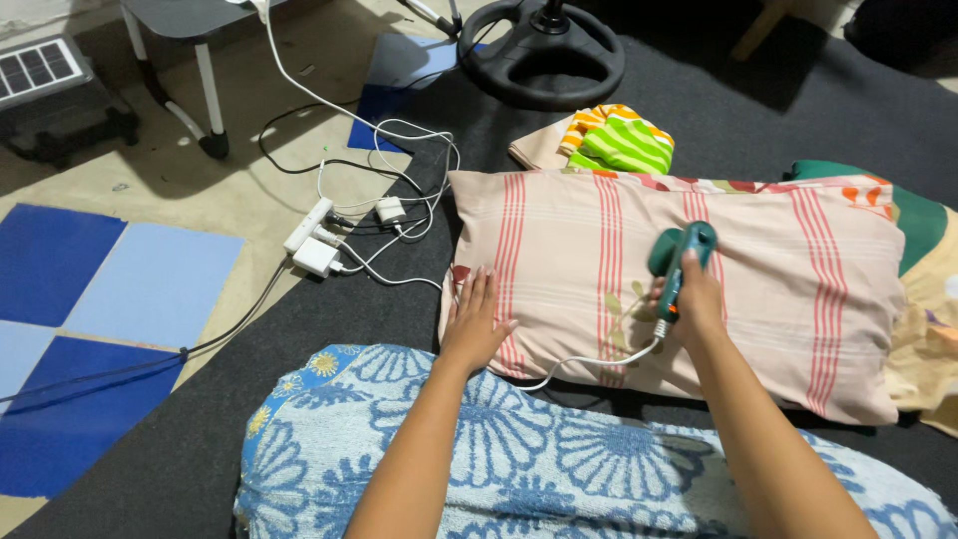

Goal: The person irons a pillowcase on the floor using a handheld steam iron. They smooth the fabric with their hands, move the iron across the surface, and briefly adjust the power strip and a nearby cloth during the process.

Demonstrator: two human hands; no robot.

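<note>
A pink pillowcase with red stripes (pixel 758 269) lies spread flat over padding on the dark carpet. My right hand (pixel 696 302) grips the handle of a small teal hand-held iron (pixel 679 255), whose head rests on the cloth near its middle. A white cord (pixel 589 361) runs from the iron back toward my lap. My left hand (pixel 473 321) lies flat, fingers apart, pressing the pillowcase's left edge.
A white power strip with plugs and tangled cables (pixel 329 235) lies left of the pillowcase. A folded green and orange striped cloth (pixel 619 138) sits behind it, near a black round fan base (pixel 544 50). Blue floor tiles (pixel 90 289) lie far left. Blue floral fabric (pixel 539 449) covers my lap.
</note>
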